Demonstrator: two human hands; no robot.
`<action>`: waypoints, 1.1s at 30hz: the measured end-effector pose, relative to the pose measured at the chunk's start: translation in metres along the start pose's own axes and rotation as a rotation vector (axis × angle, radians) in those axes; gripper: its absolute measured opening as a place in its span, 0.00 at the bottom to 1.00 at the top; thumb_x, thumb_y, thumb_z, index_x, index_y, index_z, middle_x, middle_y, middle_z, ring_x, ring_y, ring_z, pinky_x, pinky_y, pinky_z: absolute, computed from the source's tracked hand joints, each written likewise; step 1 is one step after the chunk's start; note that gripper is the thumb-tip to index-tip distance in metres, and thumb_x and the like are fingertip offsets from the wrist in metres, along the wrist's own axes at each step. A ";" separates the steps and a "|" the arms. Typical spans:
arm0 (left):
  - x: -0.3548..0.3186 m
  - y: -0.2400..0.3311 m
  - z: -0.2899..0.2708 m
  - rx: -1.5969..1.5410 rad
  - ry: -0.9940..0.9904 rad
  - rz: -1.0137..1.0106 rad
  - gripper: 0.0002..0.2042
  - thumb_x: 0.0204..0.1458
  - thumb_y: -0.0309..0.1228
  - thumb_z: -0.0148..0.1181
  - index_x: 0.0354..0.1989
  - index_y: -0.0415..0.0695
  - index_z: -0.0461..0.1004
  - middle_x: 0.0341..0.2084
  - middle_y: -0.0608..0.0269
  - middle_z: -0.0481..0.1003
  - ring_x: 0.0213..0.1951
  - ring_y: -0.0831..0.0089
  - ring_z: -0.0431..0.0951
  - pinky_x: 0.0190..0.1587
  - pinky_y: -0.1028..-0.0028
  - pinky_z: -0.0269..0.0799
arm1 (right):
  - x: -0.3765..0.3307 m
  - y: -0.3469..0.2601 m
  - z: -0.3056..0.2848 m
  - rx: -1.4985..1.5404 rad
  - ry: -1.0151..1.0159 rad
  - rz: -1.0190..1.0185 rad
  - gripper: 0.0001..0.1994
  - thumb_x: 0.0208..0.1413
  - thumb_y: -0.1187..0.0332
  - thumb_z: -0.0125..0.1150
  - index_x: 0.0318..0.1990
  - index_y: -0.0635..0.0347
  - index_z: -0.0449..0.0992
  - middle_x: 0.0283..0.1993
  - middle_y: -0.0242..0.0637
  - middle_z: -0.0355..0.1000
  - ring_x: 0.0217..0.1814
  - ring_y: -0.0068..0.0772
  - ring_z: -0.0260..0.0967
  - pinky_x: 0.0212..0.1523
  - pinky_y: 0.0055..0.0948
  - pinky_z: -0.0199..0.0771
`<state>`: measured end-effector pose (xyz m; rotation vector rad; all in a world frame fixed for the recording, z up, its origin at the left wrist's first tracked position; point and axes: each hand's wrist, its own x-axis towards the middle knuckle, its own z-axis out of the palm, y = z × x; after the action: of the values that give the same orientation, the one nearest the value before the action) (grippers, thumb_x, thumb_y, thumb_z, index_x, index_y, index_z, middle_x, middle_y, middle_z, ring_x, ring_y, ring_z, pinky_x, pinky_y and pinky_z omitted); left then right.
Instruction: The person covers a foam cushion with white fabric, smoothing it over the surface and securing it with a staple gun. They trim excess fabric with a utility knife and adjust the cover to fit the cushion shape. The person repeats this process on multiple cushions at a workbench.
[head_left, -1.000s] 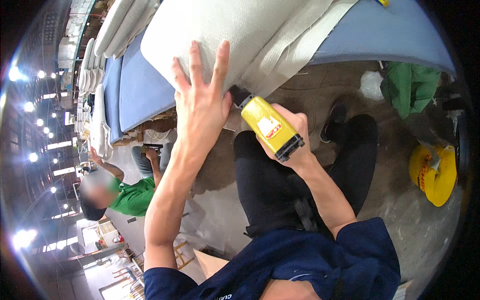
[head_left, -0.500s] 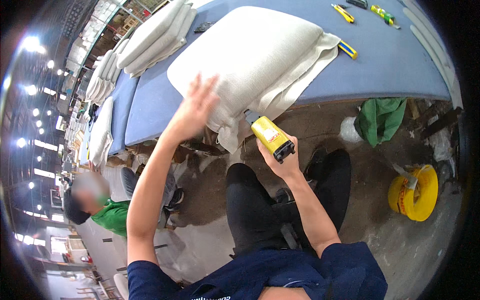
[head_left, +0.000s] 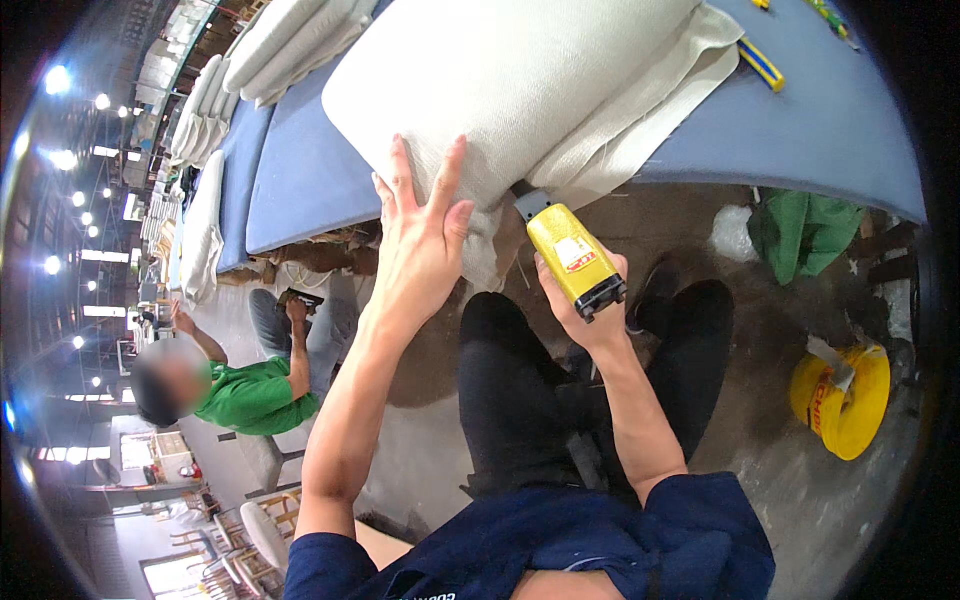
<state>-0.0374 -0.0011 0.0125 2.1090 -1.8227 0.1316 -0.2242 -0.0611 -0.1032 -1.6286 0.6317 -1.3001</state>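
Left hand still flat, open on cushion | right hand keeps gripping yellow tool

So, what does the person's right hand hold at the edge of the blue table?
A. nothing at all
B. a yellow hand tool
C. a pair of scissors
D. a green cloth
B: the right hand grips a yellow hand tool with a black end, its tip against the white cushion, on which the left hand lies flat.
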 end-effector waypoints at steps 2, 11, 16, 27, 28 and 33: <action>-0.003 0.010 0.000 0.111 -0.023 0.036 0.32 0.67 0.35 0.56 0.79 0.63 0.56 0.75 0.21 0.40 0.73 0.17 0.45 0.75 0.32 0.43 | 0.000 -0.008 -0.002 0.018 -0.036 0.042 0.10 0.53 0.75 0.70 0.42 0.69 0.80 0.34 0.45 0.82 0.36 0.43 0.84 0.39 0.32 0.80; -0.005 0.006 0.011 0.130 0.030 0.018 0.51 0.48 0.17 0.66 0.81 0.67 0.50 0.76 0.27 0.42 0.71 0.17 0.49 0.73 0.32 0.51 | -0.012 -0.021 0.012 0.056 -0.174 0.050 0.22 0.45 0.70 0.75 0.49 0.66 0.78 0.36 0.42 0.83 0.35 0.39 0.85 0.37 0.27 0.81; -0.009 0.004 0.013 0.142 0.040 0.020 0.52 0.47 0.17 0.66 0.81 0.67 0.50 0.76 0.29 0.42 0.71 0.14 0.49 0.72 0.31 0.53 | -0.011 -0.021 0.017 0.064 -0.132 0.043 0.18 0.43 0.71 0.74 0.45 0.64 0.80 0.33 0.41 0.81 0.32 0.39 0.83 0.34 0.27 0.79; -0.006 -0.005 -0.014 -0.110 0.075 0.147 0.39 0.59 0.33 0.64 0.79 0.55 0.56 0.78 0.32 0.45 0.78 0.32 0.46 0.76 0.39 0.47 | -0.017 -0.025 -0.002 0.004 -0.095 -0.019 0.10 0.53 0.75 0.72 0.42 0.68 0.79 0.32 0.44 0.81 0.35 0.38 0.85 0.36 0.29 0.79; -0.004 -0.014 -0.024 -0.198 0.070 0.119 0.36 0.62 0.35 0.61 0.79 0.54 0.57 0.78 0.32 0.45 0.78 0.34 0.46 0.76 0.41 0.47 | -0.019 -0.032 -0.008 0.029 -0.076 -0.022 0.11 0.53 0.75 0.72 0.42 0.68 0.80 0.34 0.42 0.83 0.35 0.38 0.85 0.37 0.29 0.80; 0.011 -0.041 -0.009 -0.257 0.045 -0.183 0.27 0.73 0.46 0.43 0.80 0.62 0.55 0.79 0.31 0.41 0.79 0.33 0.43 0.76 0.41 0.47 | -0.039 -0.042 -0.028 -0.105 -0.114 -0.033 0.15 0.50 0.74 0.72 0.44 0.69 0.79 0.37 0.48 0.84 0.39 0.42 0.86 0.40 0.31 0.82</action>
<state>0.0054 -0.0037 0.0159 2.0584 -1.5216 -0.0952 -0.2683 -0.0198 -0.0840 -1.7918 0.6144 -1.2047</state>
